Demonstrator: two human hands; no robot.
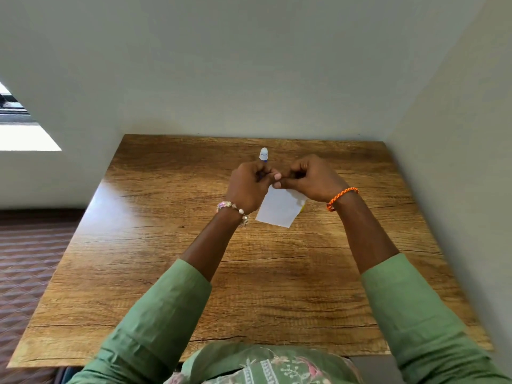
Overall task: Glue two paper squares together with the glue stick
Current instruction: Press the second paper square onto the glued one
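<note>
Left hand grips glue stick; right hand curled, contents hidden, above paper

Desk showing brown wood grain with dark cracks, pale glare patch at 9 o'clock. Paper square showing white; yellow sliver peeking at its 3 o'clock edge. Glue stick showing white cap, blue body below. Sleeves showing plain green; garment at 6 o'clock showing green with pink-white floral embroidery. Right-wrist bracelet showing orange braid; left-wrist bracelet showing pink, white beads. Walls showing pale grey-green. Floor at 8 o'clock showing brown quilted diamond pattern.
</note>
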